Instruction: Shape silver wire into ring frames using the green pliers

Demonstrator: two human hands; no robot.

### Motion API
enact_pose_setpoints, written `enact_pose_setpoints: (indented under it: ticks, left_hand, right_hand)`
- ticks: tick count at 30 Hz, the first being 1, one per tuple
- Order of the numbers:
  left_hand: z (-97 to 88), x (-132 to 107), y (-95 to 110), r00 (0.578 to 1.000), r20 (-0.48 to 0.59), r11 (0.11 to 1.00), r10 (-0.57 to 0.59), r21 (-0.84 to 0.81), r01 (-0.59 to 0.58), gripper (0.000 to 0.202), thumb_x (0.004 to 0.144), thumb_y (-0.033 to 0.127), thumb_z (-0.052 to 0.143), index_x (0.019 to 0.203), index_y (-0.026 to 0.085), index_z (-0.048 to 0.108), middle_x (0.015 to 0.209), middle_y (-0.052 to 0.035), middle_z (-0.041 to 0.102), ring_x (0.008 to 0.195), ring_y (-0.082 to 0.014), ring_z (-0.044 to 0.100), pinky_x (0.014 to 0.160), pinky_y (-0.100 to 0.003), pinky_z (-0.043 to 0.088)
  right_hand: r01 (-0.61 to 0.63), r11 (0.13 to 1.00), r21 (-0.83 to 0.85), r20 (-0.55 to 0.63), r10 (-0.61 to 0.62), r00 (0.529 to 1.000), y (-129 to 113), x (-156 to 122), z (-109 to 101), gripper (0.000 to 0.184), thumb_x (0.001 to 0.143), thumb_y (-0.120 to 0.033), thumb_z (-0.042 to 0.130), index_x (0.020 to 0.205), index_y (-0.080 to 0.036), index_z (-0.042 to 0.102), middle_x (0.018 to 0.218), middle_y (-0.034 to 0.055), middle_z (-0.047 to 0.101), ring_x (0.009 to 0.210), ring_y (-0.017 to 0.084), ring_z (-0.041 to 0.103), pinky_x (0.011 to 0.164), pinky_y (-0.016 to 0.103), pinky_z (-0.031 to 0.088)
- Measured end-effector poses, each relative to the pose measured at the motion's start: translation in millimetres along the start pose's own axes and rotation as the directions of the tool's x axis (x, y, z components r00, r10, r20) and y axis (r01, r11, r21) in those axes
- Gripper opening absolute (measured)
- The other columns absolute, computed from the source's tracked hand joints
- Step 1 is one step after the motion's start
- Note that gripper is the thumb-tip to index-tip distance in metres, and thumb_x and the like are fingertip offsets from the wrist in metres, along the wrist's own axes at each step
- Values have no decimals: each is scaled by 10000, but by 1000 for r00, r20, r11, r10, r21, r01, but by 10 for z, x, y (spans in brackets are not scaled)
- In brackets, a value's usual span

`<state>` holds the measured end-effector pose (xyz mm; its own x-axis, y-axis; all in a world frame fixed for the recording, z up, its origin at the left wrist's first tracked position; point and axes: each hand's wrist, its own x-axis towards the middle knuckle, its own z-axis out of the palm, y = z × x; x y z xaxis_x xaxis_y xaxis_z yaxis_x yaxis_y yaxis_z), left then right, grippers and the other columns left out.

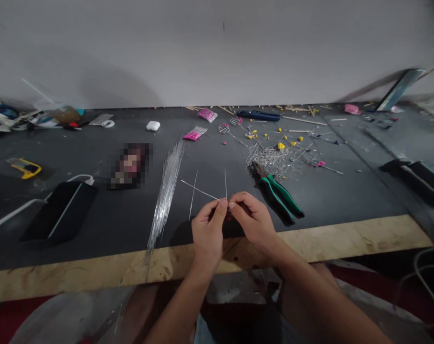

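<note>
My left hand (210,222) and my right hand (251,217) meet over the table's front part, both with fingers pinched on thin metal wire (199,189). One length slants out to the left from the left fingertips; another wire (225,182) points upward between the hands. Whether these are joined is hidden by my fingers. Left of my hands, a single wire (193,196) lies on the dark table, beside a long bundle of straight wires (166,191). Green-handled pliers (278,193) rest to the right, their jaws by a pile of short wire pieces (274,160).
Pink packets (195,134), a white earphone case (153,125) and a dark blue cutter (259,115) lie farther back. At left are a black device (61,210) with a white cable and a yellow cutter (25,168). Black-handled tools (417,177) lie at right. A wooden strip (77,274) edges the table.
</note>
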<state>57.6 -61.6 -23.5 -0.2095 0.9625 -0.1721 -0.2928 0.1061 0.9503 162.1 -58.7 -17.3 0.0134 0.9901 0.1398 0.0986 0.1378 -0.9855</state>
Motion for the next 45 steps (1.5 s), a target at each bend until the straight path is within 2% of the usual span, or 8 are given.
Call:
enact_pose_setpoints:
  ticks: [8,15,21,26,31,36,40,45]
  left_hand:
    - [10,15,-4,992,117,995,55,-86,-45,88,781,278,651,749,210,698,699,29,627,634,-72,539,611,-184,442]
    - [5,7,-78,981,180,992,76,-114,-56,104,814,305,610,804,219,667,738,30,577,620,-77,505,596,-209,410]
    - [86,-11,-50,993,113,973,-15,-227,41,157,784,364,630,778,207,629,724,30,560,645,-90,501,600,-209,400]
    - [92,35,46,953,186,870,-240,-395,296,280,758,441,630,709,173,561,674,29,509,636,-94,482,605,-216,392]
    - [50,92,131,900,303,822,-312,-390,416,181,717,196,661,654,173,494,640,51,474,616,-83,459,616,-211,382]
    - [23,134,194,853,324,747,-410,-416,518,167,750,281,594,659,161,522,658,31,475,630,-95,460,612,-224,388]
    - [10,130,206,877,312,807,-366,-361,466,135,721,192,614,644,164,508,646,40,451,642,-90,453,625,-212,380]
    - [-27,109,246,845,405,849,-349,-245,467,121,699,158,582,641,173,477,646,38,461,648,-94,464,628,-214,381]
  right_hand:
    - [-143,966,215,41,137,990,-46,9,-9,67,804,-231,568,757,-200,605,675,-25,562,636,109,515,622,244,422]
    - [-278,855,437,115,254,960,-23,7,-2,65,766,-243,611,715,-203,603,617,-48,532,560,85,474,570,224,393]
    - [-147,980,133,34,144,989,-49,30,-32,64,794,-213,566,736,-201,591,660,-29,547,620,109,507,597,238,409]
    - [14,990,-143,95,0,995,-35,33,-59,99,826,-191,523,784,-209,611,768,0,599,721,137,554,650,257,423]
    - [28,979,-200,105,-7,994,-22,27,-37,118,847,-190,510,834,-217,624,817,1,630,764,136,572,683,257,430]
    - [71,974,-216,115,-47,992,-9,16,-8,124,848,-186,508,821,-217,626,811,-5,628,737,125,564,671,246,420]
    - [77,974,-215,106,-55,993,-11,5,13,124,845,-186,507,824,-214,626,807,-1,630,735,130,559,667,253,413]
    - [20,979,-205,80,-4,997,-33,-4,14,130,851,-225,493,813,-212,616,781,5,616,724,143,545,658,266,404]
